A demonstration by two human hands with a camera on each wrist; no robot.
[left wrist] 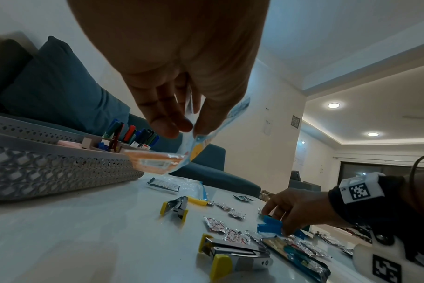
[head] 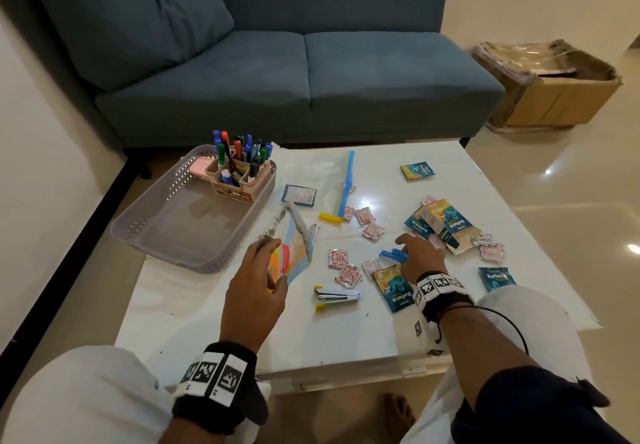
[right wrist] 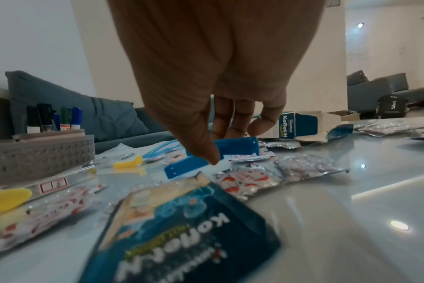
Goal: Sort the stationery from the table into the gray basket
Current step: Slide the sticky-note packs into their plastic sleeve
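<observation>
My left hand [head: 273,265] pinches a clear packet [head: 294,246] with orange and blue contents and holds it tilted above the table, just right of the gray basket [head: 138,235]. The left wrist view shows thumb and fingers [left wrist: 172,126] closed on the packet's [left wrist: 157,162] top edge. My right hand [head: 412,253] is down on the table, thumb and fingers curled round a small blue stapler [head: 393,255] that lies among sachets; the right wrist view shows that stapler [right wrist: 235,147] between them. In the basket stand a pen holder [head: 239,180] and a pink item [head: 199,169].
A silver stapler with yellow ends [head: 337,296] lies near the front, another [head: 313,232] partly behind the packet. A zip bag with a blue strip [head: 348,180], a yellow clip [head: 330,217], foil sachets [head: 337,258] and lozenge packs [head: 446,225] litter the table. A blue sofa [head: 311,79] stands behind.
</observation>
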